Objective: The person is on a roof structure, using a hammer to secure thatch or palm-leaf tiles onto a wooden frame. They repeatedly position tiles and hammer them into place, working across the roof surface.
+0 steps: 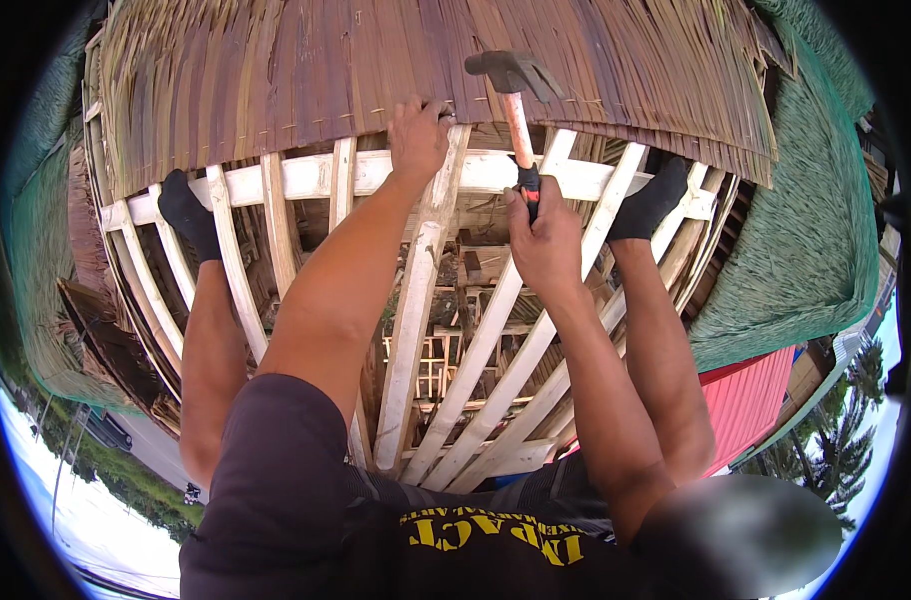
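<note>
In my right hand is a claw hammer, gripped by its black and red handle with the dark head up over the thatch. My left hand is closed at the lower edge of the brown thatch panel. Its fingers are pinched together near the top of a pale wooden rafter. Whatever they hold, if anything, is too small to make out. The hammer head is to the right of my left hand and apart from it.
A white crosswise batten runs under the thatch edge. Several rafters leave open gaps with a deep drop to timber framing below. My feet in black socks rest at both sides. Green netting covers thatch at right, above a red corrugated roof.
</note>
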The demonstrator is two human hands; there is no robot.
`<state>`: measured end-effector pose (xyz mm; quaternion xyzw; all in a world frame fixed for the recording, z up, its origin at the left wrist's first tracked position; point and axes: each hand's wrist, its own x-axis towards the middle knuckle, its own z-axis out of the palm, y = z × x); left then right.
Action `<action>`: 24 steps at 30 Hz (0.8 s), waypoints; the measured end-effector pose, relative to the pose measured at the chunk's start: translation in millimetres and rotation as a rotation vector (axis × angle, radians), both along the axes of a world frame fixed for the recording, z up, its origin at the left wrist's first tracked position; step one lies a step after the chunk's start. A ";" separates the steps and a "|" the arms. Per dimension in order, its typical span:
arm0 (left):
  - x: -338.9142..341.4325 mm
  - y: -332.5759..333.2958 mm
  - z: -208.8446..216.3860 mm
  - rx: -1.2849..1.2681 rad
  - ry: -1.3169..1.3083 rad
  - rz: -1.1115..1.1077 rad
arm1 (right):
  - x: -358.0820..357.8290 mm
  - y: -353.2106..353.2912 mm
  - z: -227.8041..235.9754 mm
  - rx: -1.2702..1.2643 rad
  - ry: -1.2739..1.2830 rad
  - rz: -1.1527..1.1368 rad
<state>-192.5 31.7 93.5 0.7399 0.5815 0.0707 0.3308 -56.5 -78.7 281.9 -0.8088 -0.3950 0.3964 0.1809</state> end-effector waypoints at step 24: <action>-6.5 7.1 -3.6 -0.787 -0.629 1.510 | -4.8 -15.2 -8.5 -0.164 0.114 -0.132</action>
